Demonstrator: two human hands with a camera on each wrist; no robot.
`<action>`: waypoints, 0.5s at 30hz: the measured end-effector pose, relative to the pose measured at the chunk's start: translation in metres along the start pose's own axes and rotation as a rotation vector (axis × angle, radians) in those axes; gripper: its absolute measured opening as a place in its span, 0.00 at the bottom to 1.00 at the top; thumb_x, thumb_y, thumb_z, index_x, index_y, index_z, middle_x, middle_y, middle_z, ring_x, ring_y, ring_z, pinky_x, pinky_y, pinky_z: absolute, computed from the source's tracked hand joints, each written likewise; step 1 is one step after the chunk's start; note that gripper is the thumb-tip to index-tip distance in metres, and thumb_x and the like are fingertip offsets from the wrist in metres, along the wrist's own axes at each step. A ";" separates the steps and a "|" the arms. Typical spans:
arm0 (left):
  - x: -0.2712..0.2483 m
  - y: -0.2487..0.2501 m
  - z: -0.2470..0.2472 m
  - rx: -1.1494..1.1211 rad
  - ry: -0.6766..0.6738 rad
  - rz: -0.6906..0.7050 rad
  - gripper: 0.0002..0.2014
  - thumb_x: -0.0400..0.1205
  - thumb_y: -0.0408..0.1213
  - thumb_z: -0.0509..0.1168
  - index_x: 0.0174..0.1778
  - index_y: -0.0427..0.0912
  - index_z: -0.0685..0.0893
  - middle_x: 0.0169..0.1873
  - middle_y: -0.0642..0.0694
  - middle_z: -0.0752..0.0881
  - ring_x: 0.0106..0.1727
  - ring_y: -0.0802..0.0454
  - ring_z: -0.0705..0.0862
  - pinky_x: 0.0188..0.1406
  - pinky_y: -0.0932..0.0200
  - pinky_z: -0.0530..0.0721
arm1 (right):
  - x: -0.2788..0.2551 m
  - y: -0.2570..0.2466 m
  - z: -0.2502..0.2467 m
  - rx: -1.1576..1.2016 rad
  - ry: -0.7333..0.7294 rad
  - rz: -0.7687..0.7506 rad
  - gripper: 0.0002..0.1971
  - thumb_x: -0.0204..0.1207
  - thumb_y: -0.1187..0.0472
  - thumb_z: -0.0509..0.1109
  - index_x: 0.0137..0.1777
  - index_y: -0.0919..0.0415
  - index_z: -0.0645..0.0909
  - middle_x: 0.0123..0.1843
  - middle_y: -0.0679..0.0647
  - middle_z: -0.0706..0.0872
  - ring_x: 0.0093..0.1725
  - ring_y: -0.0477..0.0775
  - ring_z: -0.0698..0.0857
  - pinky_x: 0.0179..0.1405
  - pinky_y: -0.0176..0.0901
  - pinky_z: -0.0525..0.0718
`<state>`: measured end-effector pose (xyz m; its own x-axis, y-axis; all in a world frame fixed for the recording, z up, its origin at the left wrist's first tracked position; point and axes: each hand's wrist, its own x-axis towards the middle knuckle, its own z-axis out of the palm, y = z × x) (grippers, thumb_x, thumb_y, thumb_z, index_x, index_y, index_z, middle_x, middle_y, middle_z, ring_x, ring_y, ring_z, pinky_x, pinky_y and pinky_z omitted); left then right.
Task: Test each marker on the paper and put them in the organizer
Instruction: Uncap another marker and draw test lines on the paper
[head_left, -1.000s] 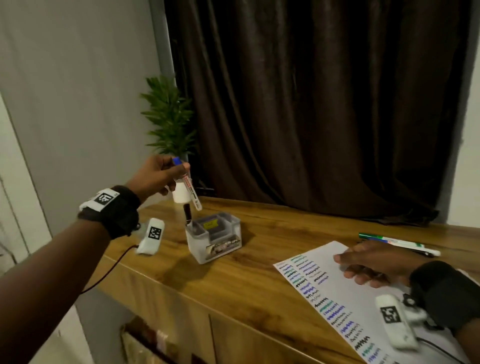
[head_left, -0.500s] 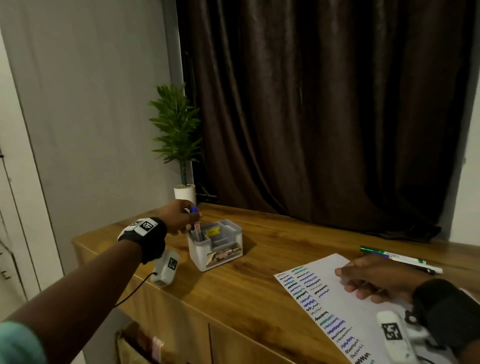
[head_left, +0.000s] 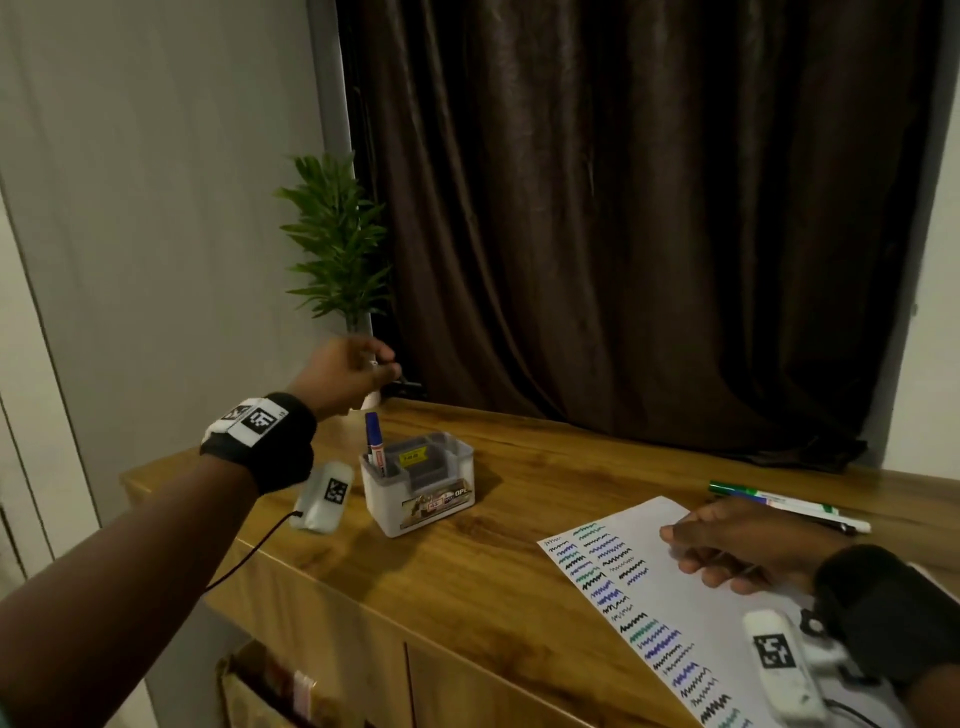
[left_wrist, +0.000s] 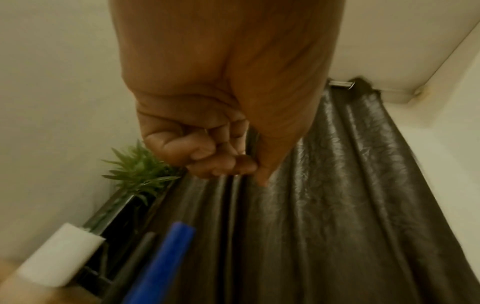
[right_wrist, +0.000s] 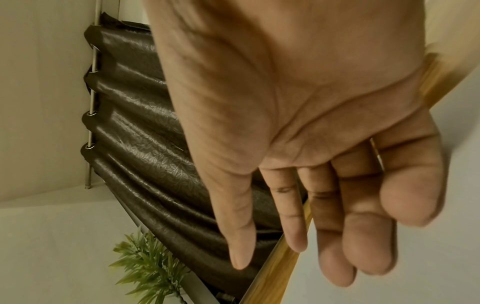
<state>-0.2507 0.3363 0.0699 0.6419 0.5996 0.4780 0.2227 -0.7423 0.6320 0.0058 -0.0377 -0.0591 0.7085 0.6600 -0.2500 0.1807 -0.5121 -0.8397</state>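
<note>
A blue-capped marker (head_left: 373, 440) stands upright in the left compartment of the clear plastic organizer (head_left: 431, 512) on the wooden cabinet top. My left hand (head_left: 387, 366) hovers just above and behind it, fingers curled and empty. In the left wrist view the left hand (left_wrist: 233, 166) is curled over the blue marker's cap (left_wrist: 166, 257), apart from it, with a dark marker (left_wrist: 135, 259) beside it. My right hand (head_left: 691, 545) rests flat on the white paper (head_left: 670, 639), which is covered in squiggles. A few markers (head_left: 779, 501) lie behind that hand.
A potted plant (head_left: 337, 249) stands at the back left corner beside a dark curtain (head_left: 623, 234). The cabinet's front edge (head_left: 415, 623) runs diagonally, with the organizer near its left end and bare wood between organizer and paper.
My left hand lowered the blue marker into the organizer, let go of it and has risen away empty. The right hand has stayed on the paper.
</note>
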 end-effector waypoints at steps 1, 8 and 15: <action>-0.001 0.014 0.002 -0.083 -0.002 0.033 0.08 0.82 0.42 0.72 0.53 0.44 0.85 0.28 0.45 0.83 0.23 0.51 0.77 0.15 0.62 0.73 | 0.000 -0.001 0.000 -0.002 -0.001 0.002 0.19 0.77 0.46 0.81 0.56 0.62 0.91 0.43 0.57 0.94 0.35 0.49 0.85 0.30 0.38 0.81; -0.018 0.082 0.100 -0.369 -0.238 0.222 0.05 0.83 0.33 0.70 0.52 0.36 0.88 0.31 0.50 0.87 0.31 0.53 0.83 0.28 0.62 0.82 | -0.006 -0.009 0.003 -0.021 -0.008 0.006 0.19 0.77 0.44 0.80 0.56 0.60 0.91 0.49 0.58 0.96 0.37 0.48 0.87 0.34 0.38 0.82; -0.012 0.114 0.218 -0.599 -0.449 0.179 0.08 0.82 0.39 0.72 0.56 0.45 0.89 0.47 0.48 0.90 0.50 0.50 0.89 0.47 0.49 0.89 | -0.008 -0.011 0.004 -0.005 0.012 0.014 0.22 0.78 0.44 0.79 0.61 0.62 0.90 0.56 0.59 0.96 0.39 0.47 0.85 0.36 0.37 0.80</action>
<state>-0.0731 0.1794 0.0031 0.8956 0.2116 0.3914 -0.2658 -0.4510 0.8520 -0.0046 -0.0350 -0.0493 0.7190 0.6460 -0.2563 0.1740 -0.5244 -0.8335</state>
